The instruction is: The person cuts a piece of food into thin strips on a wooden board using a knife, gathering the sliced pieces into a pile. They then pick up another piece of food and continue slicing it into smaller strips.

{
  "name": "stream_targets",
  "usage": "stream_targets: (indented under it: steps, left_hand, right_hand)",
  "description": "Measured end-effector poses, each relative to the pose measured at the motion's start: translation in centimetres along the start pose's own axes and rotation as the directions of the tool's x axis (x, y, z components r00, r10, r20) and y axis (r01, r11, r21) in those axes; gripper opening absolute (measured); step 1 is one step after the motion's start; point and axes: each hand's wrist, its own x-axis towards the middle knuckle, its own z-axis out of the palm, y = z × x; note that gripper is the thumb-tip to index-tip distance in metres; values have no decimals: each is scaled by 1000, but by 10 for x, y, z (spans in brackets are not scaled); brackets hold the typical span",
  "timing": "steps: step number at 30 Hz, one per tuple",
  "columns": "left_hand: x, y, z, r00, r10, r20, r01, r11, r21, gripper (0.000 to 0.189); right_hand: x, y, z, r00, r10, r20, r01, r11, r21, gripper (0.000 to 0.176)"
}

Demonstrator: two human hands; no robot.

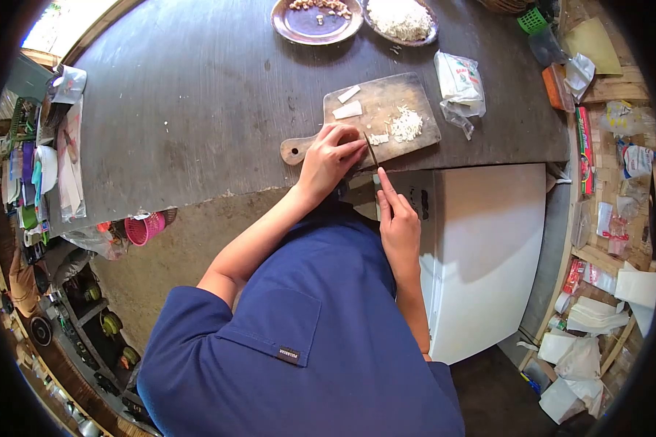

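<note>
A wooden cutting board [380,95] with a handle lies near the table's front edge. On it are two pale flat food slices [348,110] and a small heap of finely chopped white bits [406,124]. My left hand [331,159] is closed, fingertips bunched on the board at a white piece that they mostly hide. Just right of those fingertips stands the thin dark blade of a knife [372,151], with white slivers [377,138] beside it. My right hand [399,215] is wrapped around the knife's handle, its index finger stretched along the top.
Behind the board stand a plate of brown pieces [315,30] and a bowl heaped with white bits [404,38]. A white plastic packet [460,79] lies right of the board. Below the table edge is a white cabinet-like box [488,247]. Items crowd the right wall.
</note>
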Motion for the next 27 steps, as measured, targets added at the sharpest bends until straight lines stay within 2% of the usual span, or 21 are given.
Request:
stream_targets:
  steps: [5, 9, 11, 14, 18, 27]
  left_hand:
    - [2, 3, -4, 1000, -1, 27, 0, 999, 35, 17]
    - [3, 5, -2, 999, -12, 34, 12, 1000, 20, 17]
    - [2, 4, -3, 999, -29, 26, 28, 1000, 12, 16]
    - [1, 1, -2, 1000, -13, 1, 13, 1000, -3, 15]
    - [1, 3, -3, 1000, -25, 9, 25, 1000, 0, 16]
    - [0, 1, -2, 1000, -26, 4, 26, 999, -20, 15]
  right_hand:
    - [0, -1, 1, 999, 21, 29, -19, 997, -78, 46]
    - [7, 6, 4, 1000, 0, 16, 1, 998, -56, 47]
    - [14, 8, 3, 999, -50, 15, 50, 998, 30, 47]
    - [10, 7, 2, 998, -55, -5, 55, 997, 62, 47]
    - [5, 1, -6, 999, -5, 33, 5, 1000, -7, 45]
    - [3, 13, -6, 999, -42, 26, 42, 999, -3, 45]
